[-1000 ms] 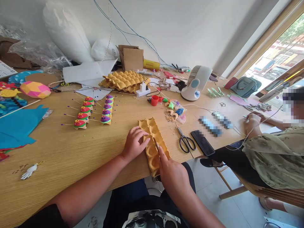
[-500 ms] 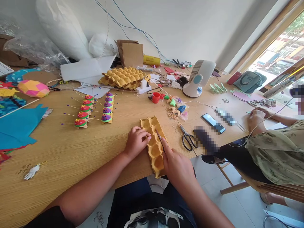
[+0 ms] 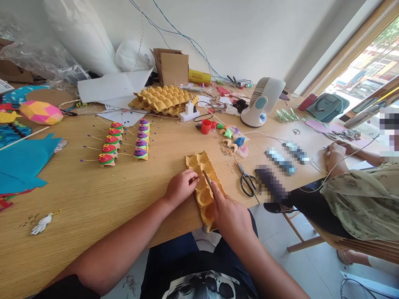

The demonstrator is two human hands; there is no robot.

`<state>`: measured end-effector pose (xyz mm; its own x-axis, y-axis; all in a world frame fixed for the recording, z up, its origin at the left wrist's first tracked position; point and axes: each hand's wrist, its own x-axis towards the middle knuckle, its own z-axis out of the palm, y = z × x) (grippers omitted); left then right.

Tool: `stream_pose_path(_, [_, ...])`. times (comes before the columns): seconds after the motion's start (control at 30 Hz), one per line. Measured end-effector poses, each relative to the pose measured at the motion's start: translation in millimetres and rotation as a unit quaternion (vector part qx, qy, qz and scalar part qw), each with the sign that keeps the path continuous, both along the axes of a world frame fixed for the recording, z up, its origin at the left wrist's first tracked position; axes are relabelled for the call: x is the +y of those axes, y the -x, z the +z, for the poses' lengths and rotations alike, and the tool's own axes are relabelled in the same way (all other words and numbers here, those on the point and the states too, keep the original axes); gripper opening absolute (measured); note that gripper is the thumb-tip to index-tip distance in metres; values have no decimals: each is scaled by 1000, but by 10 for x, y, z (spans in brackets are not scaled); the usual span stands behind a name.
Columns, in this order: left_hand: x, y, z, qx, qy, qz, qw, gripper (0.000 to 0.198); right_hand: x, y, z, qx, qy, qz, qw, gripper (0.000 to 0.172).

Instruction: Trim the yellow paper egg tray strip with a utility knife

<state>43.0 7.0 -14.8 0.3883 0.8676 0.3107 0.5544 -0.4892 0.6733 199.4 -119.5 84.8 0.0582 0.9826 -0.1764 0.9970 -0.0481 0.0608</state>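
Note:
A strip of yellow egg carton [image 3: 205, 198], two rows of cups wide, lies at the table's front edge with its near end jutting over my lap. My left hand [image 3: 181, 187] is closed on its left rim, fingers curled over the edge. In my right hand [image 3: 232, 216] is a slim knife [image 3: 207, 178], its handle mostly hidden by the fingers. The index finger is stretched along the knife, and the blade rests on the ridge between the two rows of cups. Just right of the carton lie black-handled scissors [image 3: 247, 182].
Painted egg-carton caterpillars, one red and green [image 3: 111, 143] and one purple [image 3: 142, 140], stand left of centre. Stacked egg trays [image 3: 163, 99], a red cup [image 3: 205, 126] and a white fan [image 3: 260, 104] are farther back. Another person's hands [image 3: 338, 151] rest at the right.
The knife tip has shifted slightly toward the far left along the carton's middle ridge. My left hand keeps its hold on the rim; the camera view has moved a little.

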Motion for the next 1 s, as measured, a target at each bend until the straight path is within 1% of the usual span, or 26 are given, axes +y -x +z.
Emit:
stream_pose_path(0.23, [-1, -3, 11, -21, 6, -2, 1000, 8, 2, -60, -17, 7, 15, -9, 1000, 59])
stream_pose_path(0.43, [3, -6, -3, -32, 30, 13, 999, 9, -23, -62, 48, 30, 20, 0, 999, 62])
stream_pose_path(0.57, [1, -9, -3, -35, 31, 14, 999, 8, -17, -59, 75, 33, 26, 6, 999, 62])
stream_pose_path(0.8, [-1, -22, -8, -47, 31, 12, 998, 12, -1, -46, 15, 3, 24, 14, 1000, 61])
stream_pose_path(1.0, [1, -30, -25, -28, 12, 20, 999, 11, -27, 16, -30, -46, 41, 18, 998, 72])
